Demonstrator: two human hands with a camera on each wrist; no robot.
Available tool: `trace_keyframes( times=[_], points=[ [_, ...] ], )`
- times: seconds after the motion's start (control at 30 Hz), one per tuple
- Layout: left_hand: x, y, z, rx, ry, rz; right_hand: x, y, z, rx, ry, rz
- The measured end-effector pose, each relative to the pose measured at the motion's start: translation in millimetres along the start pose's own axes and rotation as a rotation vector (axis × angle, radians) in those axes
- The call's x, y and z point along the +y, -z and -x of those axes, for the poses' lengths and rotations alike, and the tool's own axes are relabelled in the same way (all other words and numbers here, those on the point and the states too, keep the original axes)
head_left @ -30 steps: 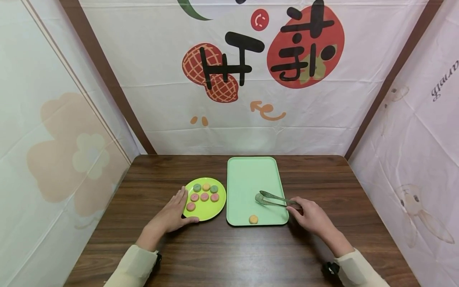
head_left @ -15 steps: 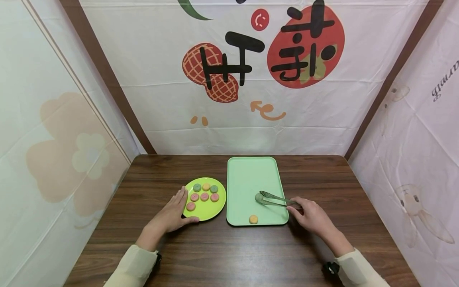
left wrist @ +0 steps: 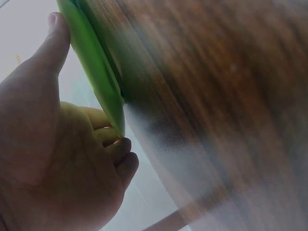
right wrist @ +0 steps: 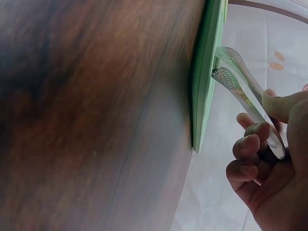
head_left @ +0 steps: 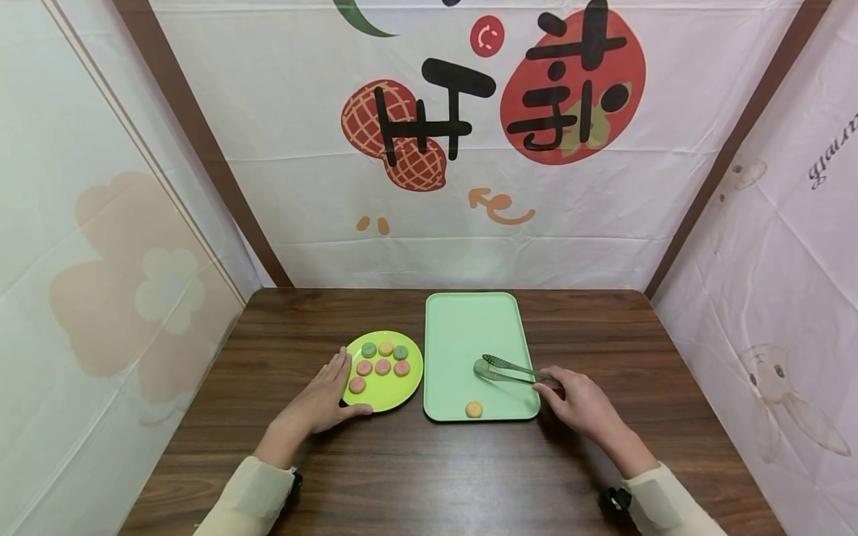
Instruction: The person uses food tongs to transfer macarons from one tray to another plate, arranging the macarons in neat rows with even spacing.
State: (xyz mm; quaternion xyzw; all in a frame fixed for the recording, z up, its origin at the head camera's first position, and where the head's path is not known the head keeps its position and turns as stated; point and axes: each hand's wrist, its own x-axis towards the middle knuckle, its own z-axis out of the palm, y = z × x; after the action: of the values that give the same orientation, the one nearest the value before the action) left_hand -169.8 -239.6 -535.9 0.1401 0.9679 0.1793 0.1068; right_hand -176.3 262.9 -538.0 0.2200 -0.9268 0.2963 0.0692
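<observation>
In the head view my left hand (head_left: 322, 400) lies along the left rim of a lime-green plate (head_left: 395, 393), fingers stretched along the edge and thumb at the near side. Several small round macarons, such as a pink macaron (head_left: 357, 385), sit on the plate. My right hand (head_left: 582, 403) holds metal tongs (head_left: 511, 366) with perforated ends, reaching over a mint-green tray (head_left: 462, 327). The tong arms stand apart with nothing between them; in the right wrist view the tongs (right wrist: 226, 78) rise from between thumb and fingers. One yellow macaron (head_left: 474, 409) lies at the tray's near edge.
Plate and tray stand side by side on a dark wooden table (head_left: 429, 476), nearly touching. A white printed cloth (head_left: 322, 201) rises behind the table's far edge, with more cloth along both sides.
The tongs have shifted very slightly left over the tray. My left hand, the plate and all the macarons stay put.
</observation>
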Motion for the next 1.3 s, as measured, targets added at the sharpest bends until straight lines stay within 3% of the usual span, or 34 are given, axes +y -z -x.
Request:
trace_keyframes(
  times=[1.3],
  points=[
    [1.1,-0.6,1.1,0.001,0.005,-0.001,-31.2,-19.8,-20.1,0.019,0.086,-0.030]
  ],
)
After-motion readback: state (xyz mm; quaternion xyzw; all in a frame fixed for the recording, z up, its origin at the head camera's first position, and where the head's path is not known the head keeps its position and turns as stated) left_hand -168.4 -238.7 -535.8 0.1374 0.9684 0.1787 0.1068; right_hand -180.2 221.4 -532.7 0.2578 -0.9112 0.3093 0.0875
